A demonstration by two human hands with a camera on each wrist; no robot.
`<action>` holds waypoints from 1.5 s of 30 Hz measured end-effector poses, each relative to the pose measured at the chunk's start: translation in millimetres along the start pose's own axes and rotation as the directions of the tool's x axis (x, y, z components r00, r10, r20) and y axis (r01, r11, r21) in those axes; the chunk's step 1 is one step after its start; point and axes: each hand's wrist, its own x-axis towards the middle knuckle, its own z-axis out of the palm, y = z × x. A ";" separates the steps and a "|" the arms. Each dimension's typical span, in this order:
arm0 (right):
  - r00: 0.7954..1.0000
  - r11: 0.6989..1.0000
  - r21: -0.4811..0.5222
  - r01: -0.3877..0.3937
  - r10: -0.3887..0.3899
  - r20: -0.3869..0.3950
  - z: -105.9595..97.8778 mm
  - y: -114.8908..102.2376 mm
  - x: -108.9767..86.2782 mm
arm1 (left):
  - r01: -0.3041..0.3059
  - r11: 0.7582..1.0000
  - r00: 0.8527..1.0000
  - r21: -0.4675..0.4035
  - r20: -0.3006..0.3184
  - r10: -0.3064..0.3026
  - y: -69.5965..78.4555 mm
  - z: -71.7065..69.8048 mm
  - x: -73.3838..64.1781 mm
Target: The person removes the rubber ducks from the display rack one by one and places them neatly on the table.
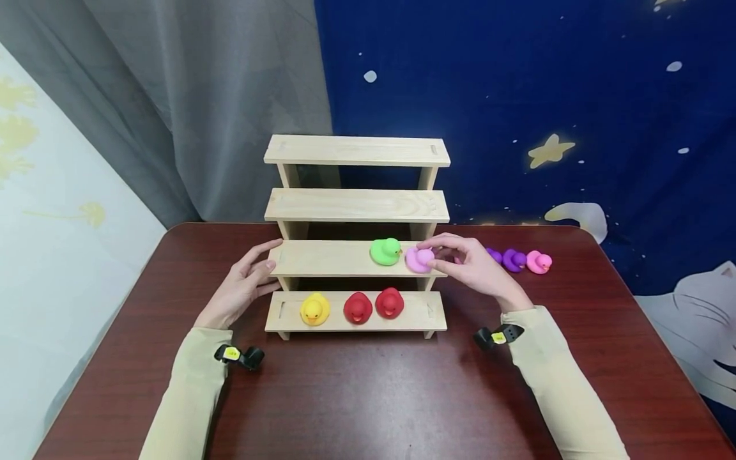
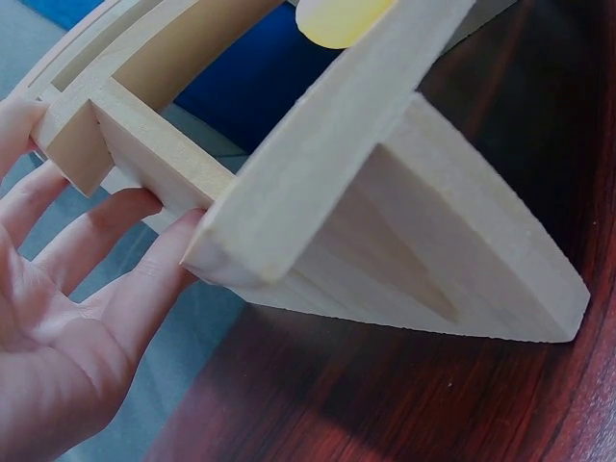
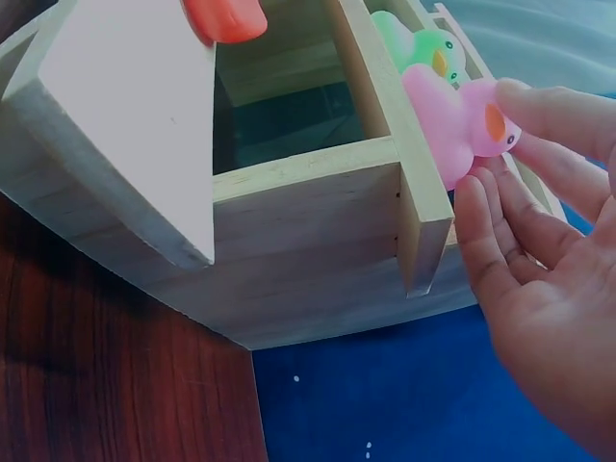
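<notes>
A light wooden stepped rack (image 1: 322, 259) stands on the table. At its left side my left hand (image 1: 238, 291) has its fingers extended, touching the end of the second step from the bottom; the left wrist view shows the fingers (image 2: 130, 207) against the wood. My right hand (image 1: 468, 265) pinches a light pink rubber duck (image 1: 418, 259) between thumb and fingers at the right end of that step. In the right wrist view the pink duck (image 3: 448, 120) has an orange beak and sits close beside a green duck (image 1: 385, 252).
On the lowest step sit a yellow duck (image 1: 314, 309) and two red ducks (image 1: 358, 308). Right of the rack, purple ducks (image 1: 514, 260) and a brighter pink duck (image 1: 538, 262) stand on the dark red table (image 1: 356, 396), partly behind my right hand. Curtains hang behind.
</notes>
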 end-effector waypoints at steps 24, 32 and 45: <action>0.992 1.000 0.021 0.011 -0.008 -0.126 -15.3 -33.2 -22.4 | -0.006 1.000 1.000 0.019 0.006 0.006 -0.3 0.3 -1.3; 0.985 0.999 0.047 0.012 -0.004 -0.173 -23.2 -26.0 -32.1 | -0.008 1.000 1.000 0.015 0.008 0.008 0.7 0.4 -1.0; 0.964 0.996 0.001 -0.090 0.087 -0.253 -36.2 13.9 -49.0 | -0.011 1.000 1.000 0.019 0.009 0.011 0.2 0.4 -0.7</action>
